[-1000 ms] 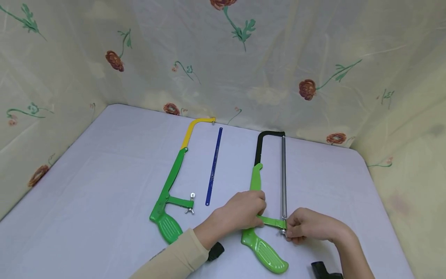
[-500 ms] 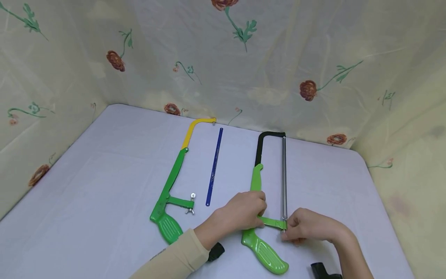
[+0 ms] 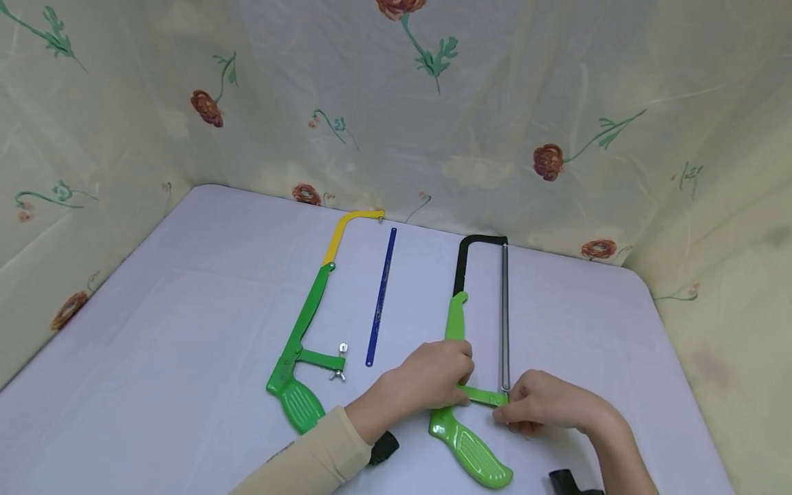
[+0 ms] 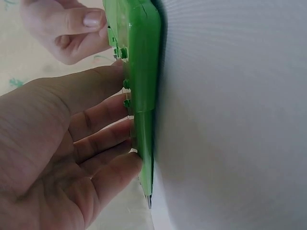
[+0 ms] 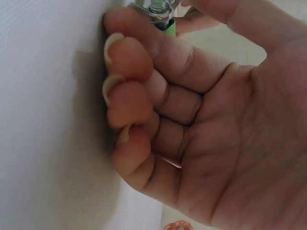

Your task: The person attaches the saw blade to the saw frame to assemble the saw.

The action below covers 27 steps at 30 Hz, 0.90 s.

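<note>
A light green hacksaw [image 3: 454,320] with a black front arm lies on the table, a grey blade [image 3: 504,316] fitted along its open side. My left hand [image 3: 427,378] holds its frame where the green crossbar [image 3: 485,396] branches off; in the left wrist view, thumb and fingers grip the green frame [image 4: 144,67]. My right hand [image 3: 551,400] is at the crossbar's outer end, thumb and index finger about the wing nut [image 5: 160,8], which the head view hides. Its other fingers are curled in the right wrist view.
Left of my hands lies a second hacksaw [image 3: 303,316], green with a yellow front arm and no blade fitted. A loose blue blade [image 3: 380,299] lies between the saws. Black objects [image 3: 385,447] sit beside my wrists. Flowered cloth [image 3: 482,137] hangs behind the table.
My right thumb has swung leftward across the wing nut, covering it in the head view. My left hand keeps its hold, and the hacksaw stays in place.
</note>
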### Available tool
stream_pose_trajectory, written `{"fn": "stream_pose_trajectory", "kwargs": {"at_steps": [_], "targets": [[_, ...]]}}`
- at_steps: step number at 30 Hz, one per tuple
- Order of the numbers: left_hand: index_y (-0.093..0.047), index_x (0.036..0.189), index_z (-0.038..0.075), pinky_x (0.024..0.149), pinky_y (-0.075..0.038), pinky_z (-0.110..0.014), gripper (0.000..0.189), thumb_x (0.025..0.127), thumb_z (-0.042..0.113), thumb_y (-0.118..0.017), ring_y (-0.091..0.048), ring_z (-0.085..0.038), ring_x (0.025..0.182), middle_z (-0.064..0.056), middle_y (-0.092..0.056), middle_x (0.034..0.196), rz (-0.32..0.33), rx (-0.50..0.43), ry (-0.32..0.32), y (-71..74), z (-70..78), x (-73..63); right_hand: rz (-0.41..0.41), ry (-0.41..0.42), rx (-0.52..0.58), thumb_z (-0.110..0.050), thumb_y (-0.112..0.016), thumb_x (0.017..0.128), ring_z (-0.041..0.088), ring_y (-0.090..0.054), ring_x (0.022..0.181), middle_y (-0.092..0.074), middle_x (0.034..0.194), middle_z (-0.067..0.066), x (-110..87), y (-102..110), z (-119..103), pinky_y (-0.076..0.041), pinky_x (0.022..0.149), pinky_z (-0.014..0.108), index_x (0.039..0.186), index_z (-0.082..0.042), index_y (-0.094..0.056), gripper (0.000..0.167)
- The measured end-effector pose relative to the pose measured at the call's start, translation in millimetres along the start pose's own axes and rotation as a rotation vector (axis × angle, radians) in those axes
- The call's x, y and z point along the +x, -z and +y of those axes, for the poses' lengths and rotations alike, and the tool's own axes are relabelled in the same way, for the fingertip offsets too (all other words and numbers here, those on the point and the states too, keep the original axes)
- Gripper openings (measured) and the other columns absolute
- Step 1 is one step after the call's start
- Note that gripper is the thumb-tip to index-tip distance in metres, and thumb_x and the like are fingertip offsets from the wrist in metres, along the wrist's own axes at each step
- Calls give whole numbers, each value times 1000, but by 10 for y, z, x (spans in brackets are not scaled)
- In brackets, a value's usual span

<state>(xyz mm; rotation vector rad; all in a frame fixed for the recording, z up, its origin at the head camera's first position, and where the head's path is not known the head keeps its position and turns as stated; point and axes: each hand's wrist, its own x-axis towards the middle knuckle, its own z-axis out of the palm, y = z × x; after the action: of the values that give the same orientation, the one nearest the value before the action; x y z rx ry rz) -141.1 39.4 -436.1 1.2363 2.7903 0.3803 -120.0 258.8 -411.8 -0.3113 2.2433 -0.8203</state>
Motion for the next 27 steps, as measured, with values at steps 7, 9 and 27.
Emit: {"fn": "stream_pose_trajectory", "kwargs": {"at_steps": [7, 9, 27], "targets": [[-66, 76, 21, 65, -42, -13, 24, 82, 39, -81, -50, -2, 78, 9, -63, 103, 4, -9, 2, -5, -6, -4, -24, 5, 7, -33, -70, 88, 9, -40, 51, -48, 54, -3, -14, 17, 4, -25, 47, 22, 67, 5, -66, 43], [-66, 76, 21, 65, -42, -13, 24, 82, 39, -81, -50, -2, 78, 9, -63, 103, 5, -8, 3, -9, -9, -4, -30, 14, 8, -32, -70, 88, 8, -39, 51, -48, 54, -3, -16, 24, 13, -25, 47, 22, 69, 6, -65, 44], [-67, 75, 22, 64, -42, -13, 24, 81, 39, -81, -50, -1, 78, 10, -63, 102, 19, -5, -3, -2, 1, -8, -59, 86, 79, -11, -67, 87, 8, -46, 56, -55, 61, 0, 7, 31, 126, -35, 51, 21, 75, 6, -67, 21]]}}
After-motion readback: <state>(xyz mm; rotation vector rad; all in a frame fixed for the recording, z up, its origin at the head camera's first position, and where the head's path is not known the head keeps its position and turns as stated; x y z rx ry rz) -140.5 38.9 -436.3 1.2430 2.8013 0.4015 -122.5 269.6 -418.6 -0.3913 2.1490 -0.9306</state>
